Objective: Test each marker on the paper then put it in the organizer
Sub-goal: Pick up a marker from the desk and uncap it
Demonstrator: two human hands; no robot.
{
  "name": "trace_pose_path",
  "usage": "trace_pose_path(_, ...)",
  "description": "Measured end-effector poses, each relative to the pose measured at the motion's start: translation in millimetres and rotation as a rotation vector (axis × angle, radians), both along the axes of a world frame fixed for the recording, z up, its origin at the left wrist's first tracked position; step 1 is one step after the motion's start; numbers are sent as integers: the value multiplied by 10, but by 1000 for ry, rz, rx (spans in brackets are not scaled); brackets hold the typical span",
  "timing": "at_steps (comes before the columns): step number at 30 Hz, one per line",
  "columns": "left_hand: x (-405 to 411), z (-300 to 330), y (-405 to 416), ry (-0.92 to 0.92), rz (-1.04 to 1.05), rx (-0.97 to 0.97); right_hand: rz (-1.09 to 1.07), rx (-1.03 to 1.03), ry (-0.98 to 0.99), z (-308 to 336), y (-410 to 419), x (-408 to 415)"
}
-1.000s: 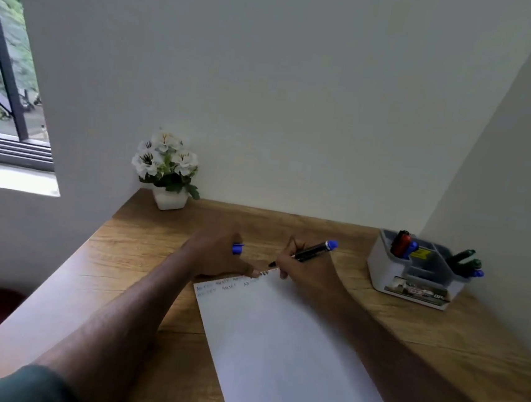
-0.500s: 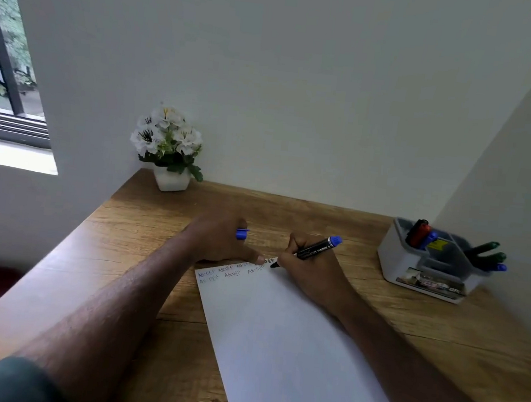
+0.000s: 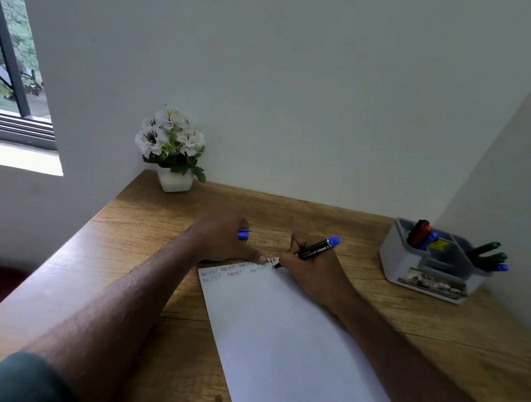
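The writing (image 3: 231, 270) on the paper (image 3: 292, 349) is too small to read.

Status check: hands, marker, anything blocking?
Right hand grips marker, tip on paper. Left hand holds blue cap, pins paper. Organizer unobstructed.

A wooden desk (image 3: 337, 220) carries a white paper (image 3: 292, 349) at its near edge, a flower pot (image 3: 175, 180) at its far left corner, and an organizer (image 3: 413, 270) at its right edge.
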State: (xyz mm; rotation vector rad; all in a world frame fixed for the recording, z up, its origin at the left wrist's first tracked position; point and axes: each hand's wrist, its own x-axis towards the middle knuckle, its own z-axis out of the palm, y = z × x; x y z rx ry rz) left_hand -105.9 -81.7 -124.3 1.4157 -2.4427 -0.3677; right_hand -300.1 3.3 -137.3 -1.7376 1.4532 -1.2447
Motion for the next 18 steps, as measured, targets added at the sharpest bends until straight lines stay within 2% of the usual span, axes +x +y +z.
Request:
trace_pose_path(11, 49, -2, -20, 25, -4, 61, -33, 9, -9, -31, -37, -43)
trace_pose_path(15, 50, 31, 15, 12, -3, 29, -15, -20, 50, -14, -19, -32)
trace_pose_path(18, 46, 24, 12, 19, -9, 30, -27, -14, 20, -32, -24, -33)
